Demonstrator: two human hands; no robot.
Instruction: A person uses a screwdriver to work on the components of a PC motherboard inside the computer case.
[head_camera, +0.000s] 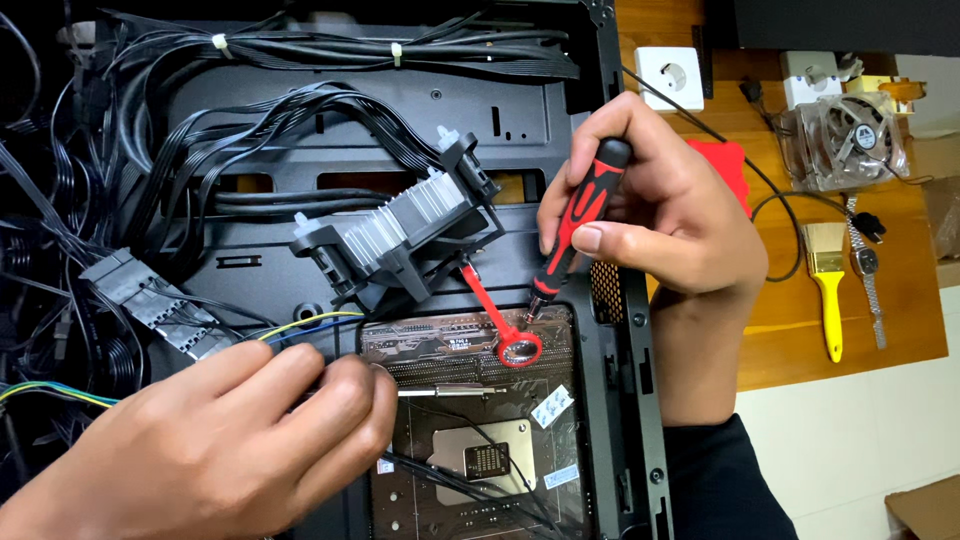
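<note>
My right hand (660, 215) grips a red and black screwdriver (578, 225), tip down at the upper right corner of a motherboard (470, 345) inside a black computer case (400, 110). Just left of the tip lies a red tool with a ring end (505, 330). A cooler with a silver finned heatsink in a black frame (400, 230) rests tilted above the board. My left hand (215, 445) lies over the board's left edge, fingers curled on thin wires, next to a yellow and blue wire (300, 325). The processor socket (485, 458) shows lower down.
Bundles of black cables (120, 200) and a black multi-pin connector (155, 300) fill the case's left side. On the wooden table to the right lie a yellow-handled brush (827, 280), a metal wristwatch (868, 270), a bagged fan (845, 140), a red object (722, 165) and white wall sockets (668, 75).
</note>
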